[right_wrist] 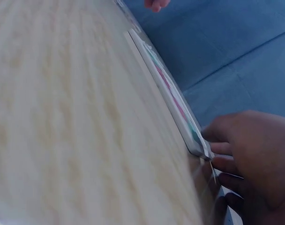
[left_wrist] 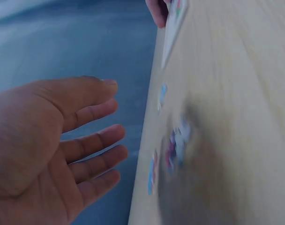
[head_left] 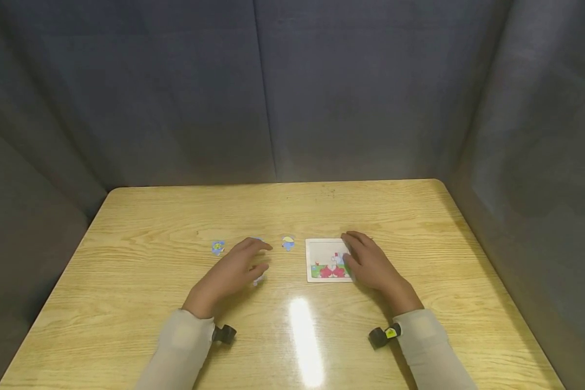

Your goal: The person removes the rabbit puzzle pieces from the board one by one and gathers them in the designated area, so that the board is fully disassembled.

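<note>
My left hand [head_left: 236, 268] hovers over the table with thumb and fingers apart, nothing between them. Beneath it, partly hidden, lies a pale and reddish jigsaw piece [left_wrist: 176, 143]; a blue-edged piece [left_wrist: 153, 173] lies beside that one. A blue and cream piece [head_left: 288, 243] sits between the hand and a white-framed puzzle tray [head_left: 308, 261]. My right hand [head_left: 370, 265] rests at the tray's right side, thumb over the edge and loosely bent fingers [right_wrist: 227, 164] beside it. Fitted pieces [head_left: 331, 272] in red and green fill the tray's lower part; the right hand hides its right end.
Farther left on the wooden table [head_left: 127, 292] lies a blue piece with a yellow-green pattern [head_left: 218, 247]. Dark curtains [head_left: 175, 97] hang behind the table and along both sides. A bright light reflection [head_left: 306, 341] shows near the front.
</note>
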Tool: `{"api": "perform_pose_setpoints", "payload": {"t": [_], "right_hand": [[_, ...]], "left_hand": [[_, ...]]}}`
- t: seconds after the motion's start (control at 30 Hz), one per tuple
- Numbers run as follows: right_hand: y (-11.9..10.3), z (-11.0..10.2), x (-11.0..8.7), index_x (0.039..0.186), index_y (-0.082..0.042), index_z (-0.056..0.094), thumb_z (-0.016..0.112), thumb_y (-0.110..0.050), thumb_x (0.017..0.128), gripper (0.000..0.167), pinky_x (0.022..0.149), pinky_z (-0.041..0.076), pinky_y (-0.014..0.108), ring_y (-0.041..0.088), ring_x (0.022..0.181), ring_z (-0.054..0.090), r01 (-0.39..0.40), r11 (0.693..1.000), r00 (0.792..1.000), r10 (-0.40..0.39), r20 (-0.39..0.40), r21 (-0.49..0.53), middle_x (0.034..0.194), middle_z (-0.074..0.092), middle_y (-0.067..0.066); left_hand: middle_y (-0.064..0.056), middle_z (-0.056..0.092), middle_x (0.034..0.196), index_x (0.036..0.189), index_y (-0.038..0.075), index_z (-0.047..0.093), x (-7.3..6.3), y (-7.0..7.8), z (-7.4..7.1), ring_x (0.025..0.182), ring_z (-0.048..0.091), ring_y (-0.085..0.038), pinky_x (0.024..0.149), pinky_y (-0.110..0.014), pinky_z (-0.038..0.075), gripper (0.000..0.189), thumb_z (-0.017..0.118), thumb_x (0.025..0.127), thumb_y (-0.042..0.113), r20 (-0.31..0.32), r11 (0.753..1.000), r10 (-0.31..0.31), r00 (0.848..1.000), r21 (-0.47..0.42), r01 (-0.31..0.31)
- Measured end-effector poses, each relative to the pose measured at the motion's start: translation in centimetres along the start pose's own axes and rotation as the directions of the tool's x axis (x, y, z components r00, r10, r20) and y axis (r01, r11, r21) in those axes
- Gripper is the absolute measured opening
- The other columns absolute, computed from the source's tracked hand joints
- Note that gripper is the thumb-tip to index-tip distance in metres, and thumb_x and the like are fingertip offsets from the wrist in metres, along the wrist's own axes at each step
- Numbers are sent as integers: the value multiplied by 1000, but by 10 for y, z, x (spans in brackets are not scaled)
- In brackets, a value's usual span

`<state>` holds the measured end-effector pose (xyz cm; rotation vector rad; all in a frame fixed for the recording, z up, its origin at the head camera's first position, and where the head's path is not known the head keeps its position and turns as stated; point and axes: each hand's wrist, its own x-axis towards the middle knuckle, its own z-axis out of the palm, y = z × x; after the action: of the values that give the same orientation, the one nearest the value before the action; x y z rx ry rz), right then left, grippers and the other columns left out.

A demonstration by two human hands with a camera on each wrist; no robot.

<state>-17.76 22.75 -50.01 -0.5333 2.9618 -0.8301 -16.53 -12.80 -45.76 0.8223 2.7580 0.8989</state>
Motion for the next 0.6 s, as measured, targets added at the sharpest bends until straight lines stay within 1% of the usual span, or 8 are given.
{"api": "perform_pose_setpoints", "payload": {"t": [0.13,0.23,0.3,0.4,0.53,0.6], "right_hand": [[4,-4,-1,148,-7,38,53,-27,100,54,113,26,53,34,141,29,35,999,999,-36,25,24,153,33,11],[6,-6,-2,148,-5,38,55,-28,99,56,113,26,53,34,141,28,54,998,998,-56,35,31,154,32,12],[6,-8,-2,148,-5,38,56,-30,99,59,113,26,53,34,142,27,60,997,997,-62,46,39,154,31,12],[6,-9,-3,149,-5,37,59,-33,97,63,114,25,53,33,142,25,64,996,996,-67,64,55,155,30,11],[6,-11,-4,150,-5,35,62,-36,95,68,113,25,55,34,143,23,73,995,993,-78,86,64,156,28,12],[7,-11,-4,150,-5,35,63,-37,95,70,113,25,56,35,143,23,75,995,993,-80,92,61,156,27,12]], "left_hand": [[2,44,141,137,15,52,13,13,2,129,44,-23,103,-40,43,41,57,99,30,14,1000,8,1000,-8,-8],[2,42,144,139,16,50,24,23,7,132,41,-23,105,-40,41,43,55,100,34,40,1000,18,999,-1,-18],[0,42,145,140,15,49,31,30,12,134,39,-25,106,-41,40,45,55,100,35,61,999,33,998,2,-33],[-2,40,146,143,17,46,41,39,22,135,37,-25,108,-40,38,48,54,100,37,104,999,46,993,17,-48],[-3,36,150,146,19,42,51,51,34,138,33,-24,110,-40,36,51,53,100,38,156,999,51,986,2,-52],[-4,34,152,146,19,41,56,56,40,140,30,-24,110,-42,36,52,53,100,38,168,998,56,984,-10,-55]]}}
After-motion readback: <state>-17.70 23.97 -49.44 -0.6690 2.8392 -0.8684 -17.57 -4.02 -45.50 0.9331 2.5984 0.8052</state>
